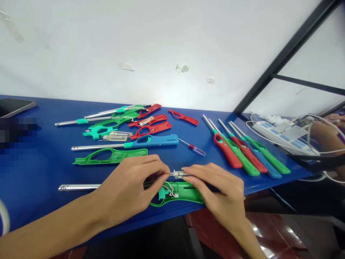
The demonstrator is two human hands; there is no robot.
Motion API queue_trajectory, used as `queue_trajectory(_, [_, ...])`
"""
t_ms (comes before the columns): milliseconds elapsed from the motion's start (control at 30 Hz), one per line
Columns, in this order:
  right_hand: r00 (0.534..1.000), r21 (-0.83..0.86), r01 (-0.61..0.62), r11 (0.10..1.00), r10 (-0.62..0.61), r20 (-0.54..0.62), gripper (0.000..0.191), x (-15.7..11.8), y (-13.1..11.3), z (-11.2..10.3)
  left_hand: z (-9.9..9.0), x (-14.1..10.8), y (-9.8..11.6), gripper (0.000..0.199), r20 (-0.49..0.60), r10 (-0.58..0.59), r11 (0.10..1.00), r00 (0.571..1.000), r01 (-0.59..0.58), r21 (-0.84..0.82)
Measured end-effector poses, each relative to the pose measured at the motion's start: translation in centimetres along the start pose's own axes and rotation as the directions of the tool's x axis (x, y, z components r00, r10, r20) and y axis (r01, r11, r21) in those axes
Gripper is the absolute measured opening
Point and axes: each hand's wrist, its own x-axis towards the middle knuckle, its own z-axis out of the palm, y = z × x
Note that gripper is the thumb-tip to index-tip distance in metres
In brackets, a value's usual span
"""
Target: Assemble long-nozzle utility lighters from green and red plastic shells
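At the near edge of a blue table (48, 169), an open green lighter shell (185, 189) is lying with its hollow side up. White wires (171, 190) are curling inside it, and a metal tube (78, 187) is sticking out leftward from beneath the left forearm.

Just beyond the shell's far edge, two bare hands are holding a small clear tank (179, 174) between them. The right hand (219, 185) is pinching the tank's right end between thumb and fingers. The left hand (132, 180) is closing thumb and forefinger on a thin tip (171, 174) at the other end. The relation that seems to matter is tip against left grip: the tank is lying directly to the right of that grip, while the right hand is taking the body and so sitting nearer to it. The tank is pointing left, its pale nozzle end facing the left fingertips, its long axis running sideways, roughly along the shell.

Farther off, another green half-shell (129, 155) is lying beyond the left hand, then a blue lighter (161, 140) and a screwdriver (198, 149). Red shell pieces (159, 128) are resting behind these, and five assembled lighters (251, 154) are lining up at the right.
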Motion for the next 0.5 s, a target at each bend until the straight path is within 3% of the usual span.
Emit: queue_trajectory(500, [1.000, 0.013, 0.024, 1.000, -0.024, 0.012, 0.023, -0.08, 0.05, -0.19, 0.14, -0.12, -0.15, 0.016, -0.027, 0.064, 0.998, 0.998, -0.063, 0.026])
